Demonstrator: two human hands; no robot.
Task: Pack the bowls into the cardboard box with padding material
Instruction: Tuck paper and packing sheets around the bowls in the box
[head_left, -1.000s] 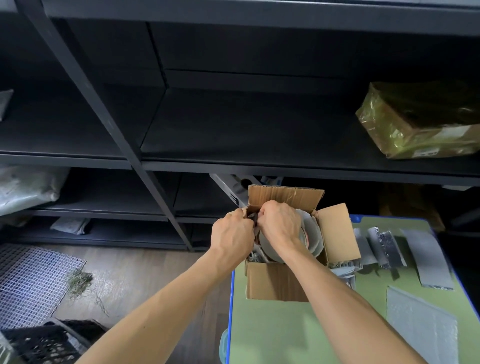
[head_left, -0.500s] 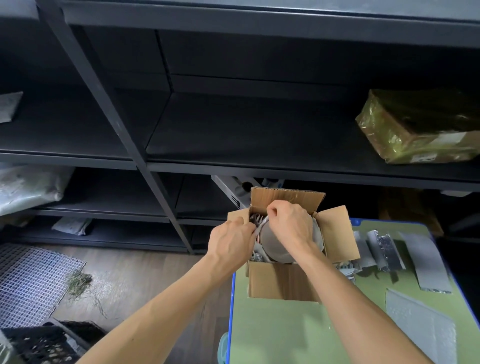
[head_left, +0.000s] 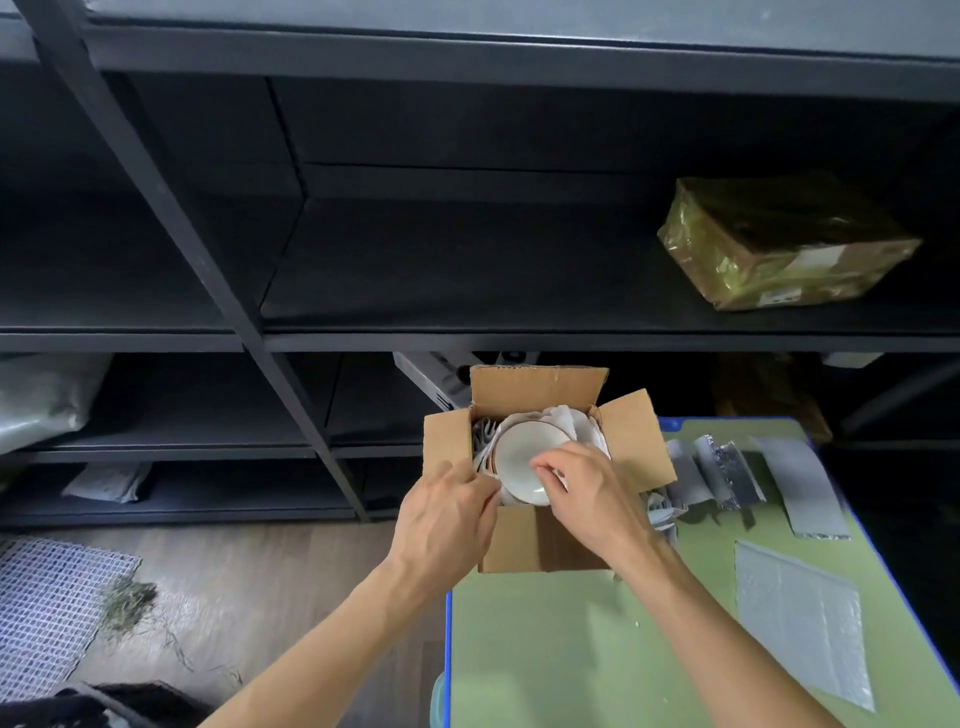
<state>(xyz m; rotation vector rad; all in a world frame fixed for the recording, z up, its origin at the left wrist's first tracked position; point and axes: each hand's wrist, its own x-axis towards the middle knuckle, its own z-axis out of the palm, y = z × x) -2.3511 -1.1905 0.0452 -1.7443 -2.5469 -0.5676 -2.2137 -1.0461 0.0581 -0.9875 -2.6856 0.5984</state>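
Note:
An open cardboard box (head_left: 540, 543) stands at the far left corner of the green table. Inside it a white bowl (head_left: 522, 457) with a dark rim lies tilted on other bowls, with white padding (head_left: 574, 421) behind and grey padding (head_left: 483, 434) at its left. My right hand (head_left: 587, 486) pinches the bowl's near rim with curled fingers. My left hand (head_left: 447, 512) sits at the box's near left corner, its fingers curled at the padding beside the bowl.
Grey padding strips (head_left: 727, 478) and a bubble-wrap sheet (head_left: 802, 623) lie on the green table (head_left: 561, 649) right of the box. Dark shelving (head_left: 291, 332) rises behind, with a film-wrapped parcel (head_left: 779, 244) on it. The floor drops off left of the table.
Both hands have drawn back from the box's far left corner to its near side. The bowl's white inside now shows, and the left flap lies open.

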